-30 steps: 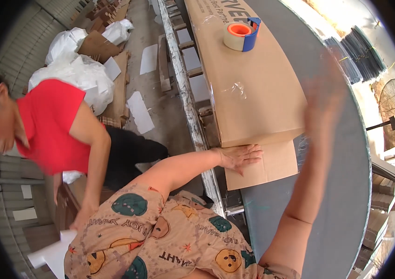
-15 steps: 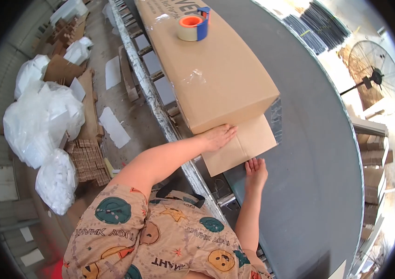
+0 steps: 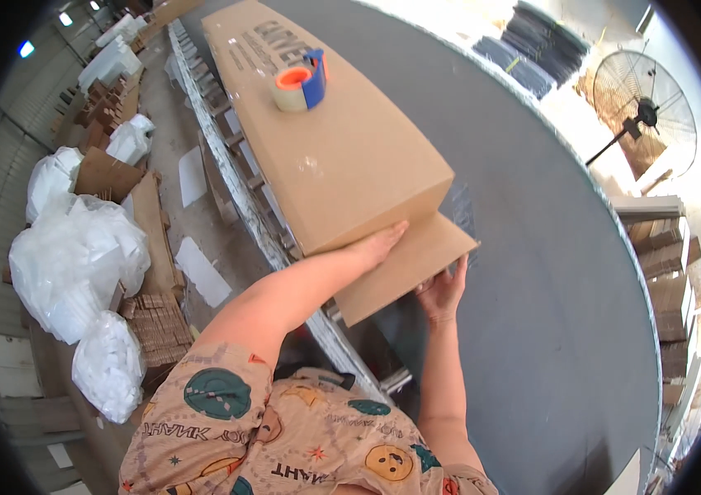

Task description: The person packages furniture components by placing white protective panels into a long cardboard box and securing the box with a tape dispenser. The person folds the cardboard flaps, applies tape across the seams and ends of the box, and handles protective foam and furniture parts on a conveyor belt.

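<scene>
On the grey work surface, a long brown cardboard box lay closed along its upper face, its left side running beside a pale, worn rail. A cardboard flap stuck out from the box's near end, toward the person. The left hand rested against the flap close to where it met the box, its fingers stretched out, near together and pointing to the right, clasping nothing; its forearm crossed above the rail. The right hand was at the flap's outer edge, near the right corner, palm turned up toward the cardboard, with some fingers partly hidden by the edge; whether thumb and fingers were clamped on it could not be told. On top of the box, well away from both hands, stood a roll of tape with an orange core, fitted in a blue dispenser. To the left, past the rail, clear plastic bags with white contents sat on the floor near a bundle of brown cardboard. To the right, beyond the surface, were a large fan and stacks of cardboard.
</scene>
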Tool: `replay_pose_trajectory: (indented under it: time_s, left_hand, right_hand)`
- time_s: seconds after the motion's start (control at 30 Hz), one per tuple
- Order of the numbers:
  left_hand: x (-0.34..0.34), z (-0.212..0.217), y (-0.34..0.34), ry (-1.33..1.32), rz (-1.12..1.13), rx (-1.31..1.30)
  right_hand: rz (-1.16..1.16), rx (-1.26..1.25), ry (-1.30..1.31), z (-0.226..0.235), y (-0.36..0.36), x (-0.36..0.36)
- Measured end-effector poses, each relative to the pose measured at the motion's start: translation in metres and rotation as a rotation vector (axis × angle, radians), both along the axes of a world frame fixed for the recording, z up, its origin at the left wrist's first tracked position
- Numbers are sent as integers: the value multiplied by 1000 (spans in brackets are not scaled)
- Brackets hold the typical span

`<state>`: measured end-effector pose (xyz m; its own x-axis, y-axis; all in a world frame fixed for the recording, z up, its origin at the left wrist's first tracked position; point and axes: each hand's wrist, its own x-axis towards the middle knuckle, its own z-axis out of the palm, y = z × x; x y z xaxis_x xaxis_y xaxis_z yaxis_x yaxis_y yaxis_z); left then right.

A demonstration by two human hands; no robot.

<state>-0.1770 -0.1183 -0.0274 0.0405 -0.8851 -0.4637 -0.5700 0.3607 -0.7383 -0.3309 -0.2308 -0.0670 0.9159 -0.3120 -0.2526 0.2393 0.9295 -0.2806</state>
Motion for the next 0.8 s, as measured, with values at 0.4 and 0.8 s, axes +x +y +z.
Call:
replay_pose_trajectory:
  time_s: [0.4, 0.8]
  left_hand:
    - [42, 81, 60, 772, 527, -856]
    - [57, 52, 112, 705, 491, -812]
  right_hand:
    - [13, -408, 172, 37, -3, 115]
    - [-243, -1003, 514, 64, -6, 149]
